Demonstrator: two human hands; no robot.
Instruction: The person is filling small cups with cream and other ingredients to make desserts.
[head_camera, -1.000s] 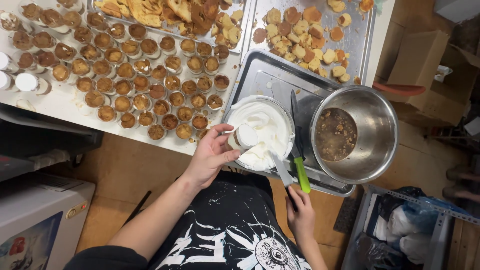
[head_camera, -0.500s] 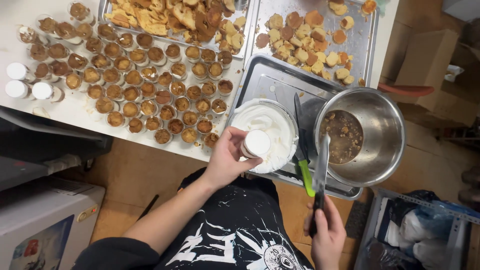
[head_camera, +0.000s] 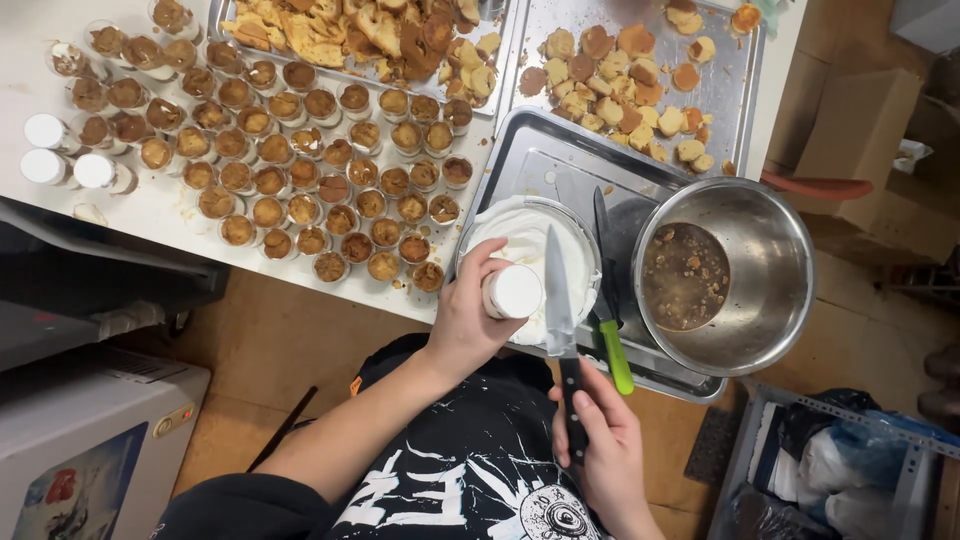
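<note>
A: Logging hands. What is the left hand (head_camera: 468, 318) gripping?

B: It is clasping a small cup (head_camera: 514, 291), round and topped flush with smooth white cream. The cup is sitting just over the near rim of the cream bowl (head_camera: 500, 222), a round tub heaped with glossy white cream.

A: And the right hand (head_camera: 598, 437)?

B: It is closing around the black handle of a knife (head_camera: 559, 300). The blade is flat, grey metal, narrowing to a point. Its long axis is running nearly straight away from the person, tip pointing toward the far side of the bowl, the blade crossing the cream just right of the cup.

A: Anything beside it?

B: A second knife with a green handle (head_camera: 616, 356) is lying on the steel tray (head_camera: 545, 165), roughly parallel, handle toward the person. Right of it, a shiny steel mixing bowl (head_camera: 775, 270) is holding a brown, lumpy liquid.

A: The counter?

B: Rows of small filled cups (head_camera: 300, 185), brown and crumbly on top, are covering the white table (head_camera: 150, 215). Golden cake pieces (head_camera: 640, 100) are lying scattered on a far metal tray.
</note>
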